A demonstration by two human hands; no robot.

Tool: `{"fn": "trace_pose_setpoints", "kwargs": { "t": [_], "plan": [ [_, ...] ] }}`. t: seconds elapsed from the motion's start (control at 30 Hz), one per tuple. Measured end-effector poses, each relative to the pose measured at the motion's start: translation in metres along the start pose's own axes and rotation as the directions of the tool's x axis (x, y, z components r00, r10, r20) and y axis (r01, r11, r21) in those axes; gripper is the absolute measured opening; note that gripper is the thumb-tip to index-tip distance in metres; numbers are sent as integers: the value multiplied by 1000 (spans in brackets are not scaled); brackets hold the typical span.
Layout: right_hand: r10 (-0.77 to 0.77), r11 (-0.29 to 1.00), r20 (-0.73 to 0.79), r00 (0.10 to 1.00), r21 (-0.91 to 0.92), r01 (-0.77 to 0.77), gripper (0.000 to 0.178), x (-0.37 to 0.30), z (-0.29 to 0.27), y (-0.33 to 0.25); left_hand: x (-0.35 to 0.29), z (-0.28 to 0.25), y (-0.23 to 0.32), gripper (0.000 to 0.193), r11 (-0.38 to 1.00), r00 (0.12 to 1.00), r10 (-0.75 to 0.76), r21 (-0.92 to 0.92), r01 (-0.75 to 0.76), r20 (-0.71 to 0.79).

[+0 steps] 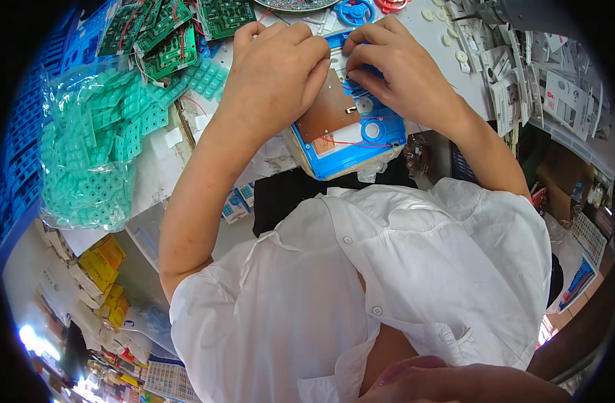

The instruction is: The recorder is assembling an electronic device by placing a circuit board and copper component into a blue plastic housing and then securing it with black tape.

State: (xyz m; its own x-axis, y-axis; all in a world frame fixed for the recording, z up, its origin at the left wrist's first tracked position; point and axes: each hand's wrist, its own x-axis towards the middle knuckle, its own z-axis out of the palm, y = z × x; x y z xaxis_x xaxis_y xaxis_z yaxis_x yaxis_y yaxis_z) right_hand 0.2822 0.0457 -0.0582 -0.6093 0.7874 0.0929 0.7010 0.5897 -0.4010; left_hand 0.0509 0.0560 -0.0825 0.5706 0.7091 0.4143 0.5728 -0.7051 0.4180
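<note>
Head view, only feed I have. Pale plastic parts (562, 97) at right bear dark and red print, too small for me to read.

Counts: one blue casing (341, 161), on the near side of the worktable, between both hands; one brown circuit board (327, 111) lying in it; thin red wires (361, 143) by its lower edge. Green circuit boards (176, 50), I make at least four, overlapping, upper left. Ring-shaped parts past the casing: one blue (356, 12), one red (392, 5).

Left hand (274, 80): curled over the casing's left side, tips partly hidden; I can't tell whether it grips. Right hand (408, 77): fingers bent at the upper right side; grip unclear to me.

Containers: clear bag (57, 87) packed with teal keypads (129, 111), some spilling out toward the boards. Clear bin (589, 160) holds pale parts, stacked tight.
</note>
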Motion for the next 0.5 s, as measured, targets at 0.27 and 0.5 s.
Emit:
{"fn": "trace_pose_setpoints", "kwargs": {
  "t": [0.27,0.5],
  "plan": [
    [32,999,-73,997,30,-30,13,-10,9,2,-1,5,-5,7,999,997,43,21,-42,-59],
    [-140,989,39,989,-32,142,17,0,-15,7,-1,6,-5,8,999,998,42,27,-41,-54]
  ]
}}
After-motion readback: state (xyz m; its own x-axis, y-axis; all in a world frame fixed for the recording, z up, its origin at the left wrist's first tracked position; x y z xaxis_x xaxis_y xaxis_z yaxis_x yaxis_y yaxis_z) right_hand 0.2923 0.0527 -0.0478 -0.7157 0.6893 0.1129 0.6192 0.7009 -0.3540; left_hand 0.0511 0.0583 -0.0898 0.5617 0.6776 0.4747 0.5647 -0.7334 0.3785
